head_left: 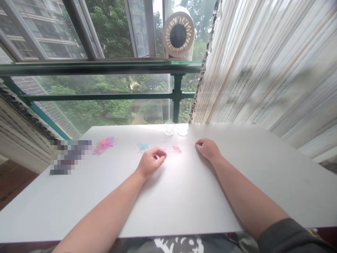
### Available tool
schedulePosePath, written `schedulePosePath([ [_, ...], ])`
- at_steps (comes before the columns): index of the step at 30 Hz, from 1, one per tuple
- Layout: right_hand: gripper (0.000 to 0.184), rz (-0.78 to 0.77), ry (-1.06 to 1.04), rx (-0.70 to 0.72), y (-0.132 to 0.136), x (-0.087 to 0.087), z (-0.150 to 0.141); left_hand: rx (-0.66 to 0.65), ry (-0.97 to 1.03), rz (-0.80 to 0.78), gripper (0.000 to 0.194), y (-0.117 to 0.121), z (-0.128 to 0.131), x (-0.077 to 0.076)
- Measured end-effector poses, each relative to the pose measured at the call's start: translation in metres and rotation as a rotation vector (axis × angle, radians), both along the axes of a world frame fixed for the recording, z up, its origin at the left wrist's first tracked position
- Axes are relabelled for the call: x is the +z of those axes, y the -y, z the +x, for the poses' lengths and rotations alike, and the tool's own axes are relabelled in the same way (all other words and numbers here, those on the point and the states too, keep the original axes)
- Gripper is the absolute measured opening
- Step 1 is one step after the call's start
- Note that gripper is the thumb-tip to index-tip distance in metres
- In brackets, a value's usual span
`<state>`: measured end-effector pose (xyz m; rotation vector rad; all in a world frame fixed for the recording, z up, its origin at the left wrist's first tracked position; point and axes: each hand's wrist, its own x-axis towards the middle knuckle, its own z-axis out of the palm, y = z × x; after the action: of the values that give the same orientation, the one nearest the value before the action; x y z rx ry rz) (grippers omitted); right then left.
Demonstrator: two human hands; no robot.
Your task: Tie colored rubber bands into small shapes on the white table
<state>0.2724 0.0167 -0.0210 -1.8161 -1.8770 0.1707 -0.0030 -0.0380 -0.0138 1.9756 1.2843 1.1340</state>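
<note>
My left hand hovers low over the white table, thumb and forefinger pinched together. A faint pinkish trace shows at its fingertips, too small to name. Just right of it lies a small pile of pink rubber bands; behind it is a pile of light blue ones. My right hand is closed in a pinch near the table, to the right of the pink pile. Something pale and thin may be at its fingertips, but I cannot make it out.
A larger pile of mixed pink, orange and purple bands lies at the left. Near the back edge stand a small clear jar and a round clear lid. Beyond are a green railing, a white round fan and string curtains.
</note>
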Motion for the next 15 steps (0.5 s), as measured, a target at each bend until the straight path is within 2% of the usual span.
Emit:
schedulePosePath([
  [10, 0.021, 0.011, -0.030, -0.003, -0.002, -0.005, 0.002, 0.012, -0.002, 0.012, 0.012, -0.001, -0.003, 0.000],
  [15, 0.029, 0.091, -0.129, -0.067, 0.002, 0.004, -0.003, 0.051, -0.033, 0.045, 0.013, -0.003, -0.012, 0.006],
])
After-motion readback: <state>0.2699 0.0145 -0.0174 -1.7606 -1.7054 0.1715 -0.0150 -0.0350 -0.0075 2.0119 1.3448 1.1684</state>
